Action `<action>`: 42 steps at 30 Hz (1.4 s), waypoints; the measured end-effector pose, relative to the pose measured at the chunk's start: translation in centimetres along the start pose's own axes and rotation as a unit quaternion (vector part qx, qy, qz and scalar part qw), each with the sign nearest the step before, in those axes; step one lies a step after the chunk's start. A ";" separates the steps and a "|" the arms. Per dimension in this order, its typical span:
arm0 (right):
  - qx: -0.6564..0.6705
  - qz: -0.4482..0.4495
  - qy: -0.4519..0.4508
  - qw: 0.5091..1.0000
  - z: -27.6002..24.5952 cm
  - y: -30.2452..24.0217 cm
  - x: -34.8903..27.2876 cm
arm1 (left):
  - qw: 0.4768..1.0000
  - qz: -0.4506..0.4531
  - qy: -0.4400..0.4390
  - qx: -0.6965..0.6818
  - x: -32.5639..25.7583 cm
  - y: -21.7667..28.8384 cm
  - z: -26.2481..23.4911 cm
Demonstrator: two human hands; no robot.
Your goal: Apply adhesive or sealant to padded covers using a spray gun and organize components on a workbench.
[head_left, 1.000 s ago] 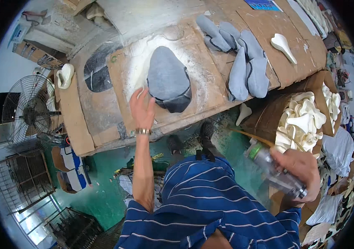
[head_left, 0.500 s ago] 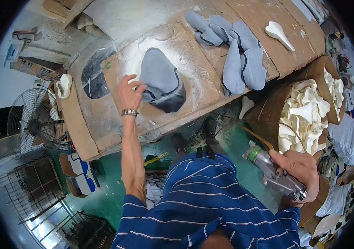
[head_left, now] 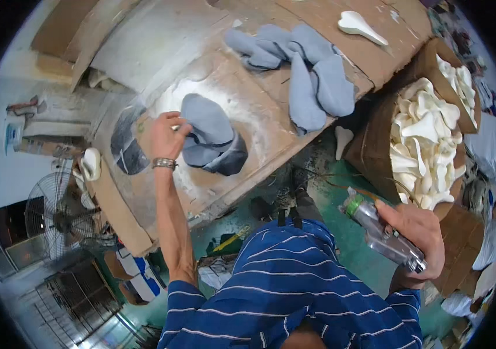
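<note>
On the worktable a pile of grey bicycle saddle covers [head_left: 208, 119] with dark edges lies on a whitish, dusted patch of cardboard. My left hand [head_left: 168, 135] is just left of the pile, its fingers curled and thumb drawn in close to the covers' edge. Whether something small is between the fingertips is hidden. Away from the table, at the lower right, my right hand [head_left: 419, 232] is wrapped round a spray gun [head_left: 384, 232] with a clear body, a green collar and a metal end. The gun points up and left.
More grey covers [head_left: 318, 75] lie farther back, near a cream saddle shell [head_left: 361, 26]. Cardboard boxes [head_left: 370, 142] at the right hold many cream shells [head_left: 425, 151]. A fan [head_left: 59, 215] stands left of the table. A dark oval patch [head_left: 129, 142] marks the tabletop.
The view has turned and shifted, so the table sits differently. My left hand's fingers are more curled beside the pile. The top cover looks more folded; the right hand still grips the spray gun.
</note>
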State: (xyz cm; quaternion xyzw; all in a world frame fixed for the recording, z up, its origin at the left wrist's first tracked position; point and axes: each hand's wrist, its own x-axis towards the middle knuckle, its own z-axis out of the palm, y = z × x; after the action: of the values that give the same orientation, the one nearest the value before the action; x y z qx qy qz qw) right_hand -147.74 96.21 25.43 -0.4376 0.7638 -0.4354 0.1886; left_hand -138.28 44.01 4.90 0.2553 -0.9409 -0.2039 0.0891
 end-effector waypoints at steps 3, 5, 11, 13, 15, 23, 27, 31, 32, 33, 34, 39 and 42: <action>0.026 0.052 0.040 0.997 0.6 1.4 -1.1 | 0.995 0.063 0.080 0.011 3.6 6.2 -2.8; 0.047 0.064 0.039 0.996 0.8 1.8 -1.4 | 0.987 0.096 0.129 0.025 5.1 9.4 -3.6; 0.012 0.114 0.039 0.993 0.4 2.0 -2.7 | 0.969 0.139 0.197 -0.052 5.8 13.6 4.2; 0.013 0.116 0.048 0.992 0.6 2.5 -3.0 | 0.972 0.116 0.189 -0.075 4.2 13.2 9.3; 0.013 0.114 0.050 0.992 0.7 2.7 -3.1 | 0.980 0.101 0.150 -0.079 2.8 12.4 14.5; 0.014 0.146 0.006 0.989 1.5 1.3 -0.8 | 0.974 -0.055 -0.061 -0.211 -0.8 7.9 27.2; 0.044 0.078 -0.037 0.995 2.1 -0.2 0.9 | 0.827 -0.160 0.071 -0.534 -3.6 9.8 28.5; 0.029 0.041 -0.073 0.996 2.6 -1.0 3.5 | 0.935 -0.053 0.094 -0.339 -8.8 11.5 25.5; 0.019 0.018 -0.088 0.996 2.8 -1.0 4.2 | 0.927 -0.055 0.054 -0.368 -10.9 11.1 24.5; 0.017 0.012 -0.098 0.995 3.0 -1.5 5.0 | 0.916 -0.055 0.013 -0.398 -12.9 10.1 23.5; 0.007 -0.005 -0.086 0.996 3.4 -2.5 5.7 | 0.905 -0.056 -0.051 -0.420 -14.9 8.9 23.1; -0.079 0.021 0.008 0.997 7.4 -5.4 7.9 | 0.890 -0.181 -0.168 -0.383 -26.2 0.7 20.8; -0.073 0.018 -0.068 0.995 7.7 -6.9 7.8 | 0.875 -0.283 -0.122 -0.374 -34.1 -6.1 22.5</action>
State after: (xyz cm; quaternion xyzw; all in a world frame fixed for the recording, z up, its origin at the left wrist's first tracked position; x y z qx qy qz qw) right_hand -143.38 84.19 27.65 -0.4648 0.7867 -0.3443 0.2155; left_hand -112.59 64.39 -20.13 0.4311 -0.6853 -0.5870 0.0009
